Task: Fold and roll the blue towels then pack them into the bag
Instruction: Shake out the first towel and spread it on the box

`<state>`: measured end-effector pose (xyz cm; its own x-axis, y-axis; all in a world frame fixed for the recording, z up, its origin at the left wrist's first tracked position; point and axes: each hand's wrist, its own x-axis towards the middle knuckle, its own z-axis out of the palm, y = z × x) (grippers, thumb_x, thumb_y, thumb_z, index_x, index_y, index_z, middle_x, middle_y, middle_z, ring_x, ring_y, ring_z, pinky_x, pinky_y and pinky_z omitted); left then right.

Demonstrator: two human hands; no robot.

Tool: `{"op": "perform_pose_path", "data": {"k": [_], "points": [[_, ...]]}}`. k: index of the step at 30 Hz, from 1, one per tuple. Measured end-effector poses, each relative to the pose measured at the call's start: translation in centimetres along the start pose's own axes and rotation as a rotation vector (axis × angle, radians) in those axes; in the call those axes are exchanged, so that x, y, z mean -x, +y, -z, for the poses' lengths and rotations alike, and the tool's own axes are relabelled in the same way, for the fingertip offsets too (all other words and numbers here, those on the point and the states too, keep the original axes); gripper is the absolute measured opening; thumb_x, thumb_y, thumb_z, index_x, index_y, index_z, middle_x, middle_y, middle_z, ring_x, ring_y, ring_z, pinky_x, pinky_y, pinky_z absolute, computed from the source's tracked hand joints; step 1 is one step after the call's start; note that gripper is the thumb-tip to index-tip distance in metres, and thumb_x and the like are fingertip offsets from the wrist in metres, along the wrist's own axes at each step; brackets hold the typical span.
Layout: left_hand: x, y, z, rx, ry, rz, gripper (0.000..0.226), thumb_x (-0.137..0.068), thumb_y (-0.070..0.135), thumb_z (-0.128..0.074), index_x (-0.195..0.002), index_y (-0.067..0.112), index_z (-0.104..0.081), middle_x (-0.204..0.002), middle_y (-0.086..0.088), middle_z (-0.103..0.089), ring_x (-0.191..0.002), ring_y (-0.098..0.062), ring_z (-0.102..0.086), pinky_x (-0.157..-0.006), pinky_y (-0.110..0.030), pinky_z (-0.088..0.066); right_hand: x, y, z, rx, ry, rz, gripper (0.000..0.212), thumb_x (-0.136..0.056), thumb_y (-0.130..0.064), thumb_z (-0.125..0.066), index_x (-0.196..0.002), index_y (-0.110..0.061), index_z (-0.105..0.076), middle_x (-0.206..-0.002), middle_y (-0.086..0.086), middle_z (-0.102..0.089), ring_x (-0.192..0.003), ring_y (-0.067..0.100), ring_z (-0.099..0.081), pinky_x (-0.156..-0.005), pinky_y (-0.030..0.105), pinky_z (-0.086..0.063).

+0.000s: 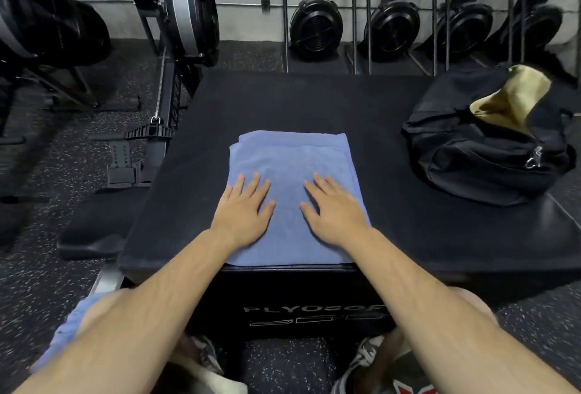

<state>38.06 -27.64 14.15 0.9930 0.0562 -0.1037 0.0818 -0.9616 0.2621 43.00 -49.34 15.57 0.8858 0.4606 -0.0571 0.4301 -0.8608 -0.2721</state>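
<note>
Left hand (pixel 242 209) flat, palm down, fingers straight and slightly spread, pressing on the near-left part of the blue towel (pixel 290 160); grips nothing. Right hand (pixel 334 209) same pose, flat and spread, palm down on the near-right part of the towel, thumb pointing inward toward the left thumb; nothing gripped. Hands side by side, a strip of towel showing between them. Both forearms bare, reaching in from the bottom corners.

Towel folded into a rough rectangle, long axis running away from the person, near edge at the front lip of the black box (pixel 314 101), far edge about mid-top. Layered edges visible at the far-left corner. Lies flat, not rolled.

Box is a black padded plyo box, partial lettering "PLYOSOF" on the front face. Black bag (pixel 471 154) sits on the box's right side, well apart from the towel, unzipped with tan lining (pixel 512 101) showing at the opening, metal zipper pull on its near-right end.

Second blue towel (pixel 67 327) over the person's left thigh at lower left, partly hidden by the forearm. Sneakers (pixel 364 359) visible below the box on speckled rubber floor (pixel 37 283).

Rowing machine (pixel 188 13) left of the box, more fan-wheel machines (pixel 316 27) stored upright along the back wall.
</note>
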Motion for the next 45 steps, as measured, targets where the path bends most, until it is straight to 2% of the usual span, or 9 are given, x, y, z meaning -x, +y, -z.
{"op": "perform_pose_path", "data": {"k": [3,6,11,16,22,28,32,36,45], "points": [[0.2,-0.5,0.3,0.034,0.064,-0.009,0.062,-0.104,0.057,-0.028,-0.161,0.034,-0.02,-0.169,0.012,-0.011,-0.157,-0.021,-0.005,-0.126,-0.04,-0.009,-0.5,1.1,-0.9,0.04,0.134,-0.061,0.054,-0.107,-0.048,-0.033,-0.152,-0.022,-0.044,-0.162,-0.001,-0.036,-0.149,0.023,-0.031,-0.121,0.036,-0.023],[-1.8,-1.3,1.5,0.109,0.19,-0.003,0.046,-0.105,0.047,-0.037,-0.147,0.033,-0.048,-0.155,0.016,-0.042,-0.145,-0.018,-0.032,-0.11,-0.039,-0.026,-2.5,1.5,-0.5,0.075,0.288,-0.055,0.034,-0.105,-0.036,-0.04,-0.116,-0.018,-0.066,-0.126,-0.003,-0.063,-0.108,0.026,-0.054,-0.092,0.037,-0.041],[-7.4,-2.7,3.2,0.138,0.229,-0.008,0.028,-0.104,0.034,-0.04,-0.123,0.029,-0.061,-0.122,0.013,-0.057,-0.125,-0.023,-0.046,-0.088,-0.035,-0.033,-8.1,1.0,0.9,0.05,0.231,-0.084,0.027,-0.1,-0.021,-0.044,-0.114,-0.017,-0.066,-0.117,-0.001,-0.062,-0.109,0.026,-0.053,-0.094,0.038,-0.042],[-12.0,-4.0,4.5,0.304,0.289,0.062,0.029,-0.103,0.025,-0.046,-0.127,0.025,-0.063,-0.131,0.006,-0.06,-0.132,-0.024,-0.045,-0.097,-0.042,-0.038,-12.9,-2.4,0.4,-0.027,0.172,0.081,0.033,-0.092,-0.01,-0.048,-0.119,-0.018,-0.064,-0.123,-0.001,-0.063,-0.115,0.027,-0.052,-0.092,0.037,-0.038],[-16.3,-5.9,4.1,0.553,0.312,0.298,0.036,-0.097,0.03,-0.05,-0.131,0.037,-0.061,-0.121,0.017,-0.065,-0.126,-0.019,-0.051,-0.109,-0.042,-0.035,-17.4,-7.0,-1.5,-0.079,0.14,0.111,0.039,-0.105,-0.036,-0.042,-0.142,-0.026,-0.051,-0.141,-0.005,-0.056,-0.123,0.026,-0.045,-0.097,0.04,-0.035],[-16.3,-6.6,3.0,0.572,0.435,0.216,0.016,-0.097,0.032,-0.053,-0.094,0.037,-0.068,-0.1,0.018,-0.066,-0.096,-0.005,-0.06,-0.097,-0.04,-0.045,-17.9,-6.6,-3.2,-0.217,0.325,0.087,0.021,-0.1,-0.038,-0.054,-0.111,-0.027,-0.068,-0.11,0.0,-0.061,-0.108,0.027,-0.048,-0.089,0.042,-0.04],[-15.6,-6.3,3.3,0.847,0.467,0.165,0.009,-0.097,0.032,-0.057,-0.096,0.036,-0.065,-0.091,0.018,-0.07,-0.087,-0.002,-0.064,-0.092,-0.037,-0.052,-17.4,-6.3,-2.9,-0.414,0.411,0.107,0.01,-0.098,-0.02,-0.051,-0.1,-0.022,-0.061,-0.102,-0.006,-0.063,-0.104,0.021,-0.05,-0.088,0.044,-0.045],[-14.7,-6.1,3.8,1.074,0.492,0.186,0.014,-0.092,0.018,-0.069,-0.1,0.021,-0.057,-0.072,0.007,-0.066,-0.068,-0.008,-0.059,-0.074,-0.031,-0.051,-17.4,-6.1,-3.1,-0.563,0.418,0.06,0.023,-0.091,-0.006,-0.046,-0.097,-0.024,-0.059,-0.099,-0.013,-0.061,-0.101,0.014,-0.05,-0.088,0.04,-0.048],[-12.8,-5.7,4.8,1.219,0.338,0.163,0.009,-0.092,0.016,-0.073,-0.1,0.015,-0.074,-0.081,0.004,-0.075,-0.074,-0.006,-0.067,-0.068,-0.02,-0.051,-17.3,-6.2,-3.0,-0.476,0.405,0.131,0.016,-0.1,-0.039,-0.053,-0.098,-0.028,-0.064,-0.09,-0.013,-0.061,-0.096,0.015,-0.053,-0.088,0.04,-0.046]]}}
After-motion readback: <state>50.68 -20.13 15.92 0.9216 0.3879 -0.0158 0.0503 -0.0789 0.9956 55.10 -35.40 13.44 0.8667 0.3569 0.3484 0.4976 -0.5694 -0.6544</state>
